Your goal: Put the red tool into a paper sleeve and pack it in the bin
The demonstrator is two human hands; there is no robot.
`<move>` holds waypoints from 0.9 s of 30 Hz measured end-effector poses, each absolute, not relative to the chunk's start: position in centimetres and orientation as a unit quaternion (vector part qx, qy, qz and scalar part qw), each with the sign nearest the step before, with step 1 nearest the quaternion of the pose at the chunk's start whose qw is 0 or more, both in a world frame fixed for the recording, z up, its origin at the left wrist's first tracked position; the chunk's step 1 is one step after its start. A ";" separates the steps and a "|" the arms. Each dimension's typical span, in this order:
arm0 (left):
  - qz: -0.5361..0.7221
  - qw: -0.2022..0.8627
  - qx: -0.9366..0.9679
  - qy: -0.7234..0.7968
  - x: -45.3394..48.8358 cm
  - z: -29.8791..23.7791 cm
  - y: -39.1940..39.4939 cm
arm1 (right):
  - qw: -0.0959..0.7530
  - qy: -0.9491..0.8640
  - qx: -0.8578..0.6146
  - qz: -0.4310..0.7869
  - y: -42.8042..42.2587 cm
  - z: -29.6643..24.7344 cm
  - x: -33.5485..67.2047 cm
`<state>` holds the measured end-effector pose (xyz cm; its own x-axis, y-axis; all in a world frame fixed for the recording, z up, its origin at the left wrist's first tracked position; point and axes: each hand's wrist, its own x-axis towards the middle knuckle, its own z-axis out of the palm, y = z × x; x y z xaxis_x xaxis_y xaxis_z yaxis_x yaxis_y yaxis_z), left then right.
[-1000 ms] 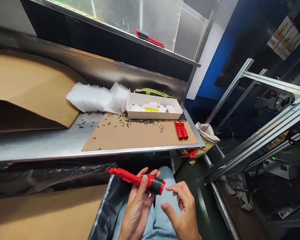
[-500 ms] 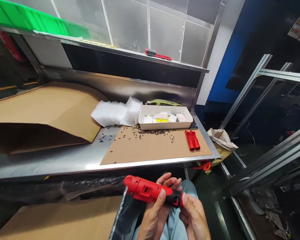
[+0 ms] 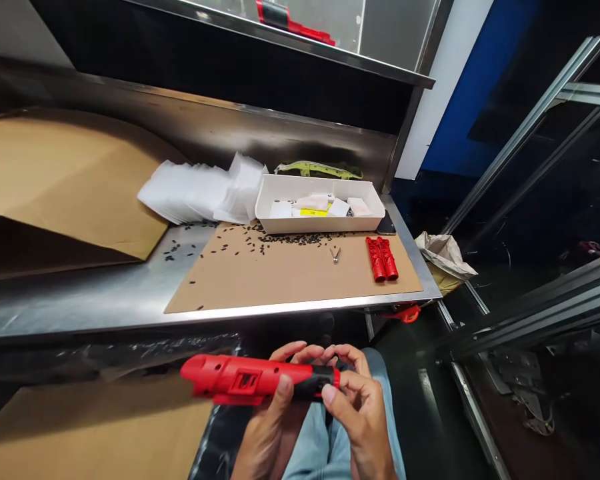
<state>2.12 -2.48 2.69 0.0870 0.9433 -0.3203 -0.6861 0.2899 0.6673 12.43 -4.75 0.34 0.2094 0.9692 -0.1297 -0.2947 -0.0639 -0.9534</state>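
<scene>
A long red plastic tool with a black end [image 3: 250, 380] lies level across my lap, below the bench edge. My left hand [image 3: 275, 420] grips it from beneath near its black end, thumb on top. My right hand [image 3: 360, 407] pinches the black end with thumb and fingers. On the bench's brown cardboard mat [image 3: 280, 280] lie a pair of red plastic parts [image 3: 381, 258], a small metal clip [image 3: 335, 253] and several scattered black screws [image 3: 260, 243].
A white tray [image 3: 320, 217] with small packets sits at the back of the steel bench [image 3: 80, 300], with white bags [image 3: 195, 190] to its left and a large cardboard sheet [image 3: 55, 173] beyond. Aluminium frame rails [image 3: 530, 127] stand at right. Another red tool [image 3: 290, 20] rests on the upper shelf.
My right hand came in and closed on the tool's black end. The tool has turned and levelled out, its red body now reaching farther left. The camera tilted downward.
</scene>
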 end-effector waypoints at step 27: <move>0.596 0.493 0.534 0.342 2.9 1.5 -2.2 | 0.566 -0.351 -0.468 0.581 -3.0 -0.6 14.2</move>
<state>2.90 -2.16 1.46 0.0554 0.9527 0.2987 -0.2224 -0.2799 0.9339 14.19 -3.02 -0.64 0.0777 0.9861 -0.1467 -0.3293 -0.1135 -0.9374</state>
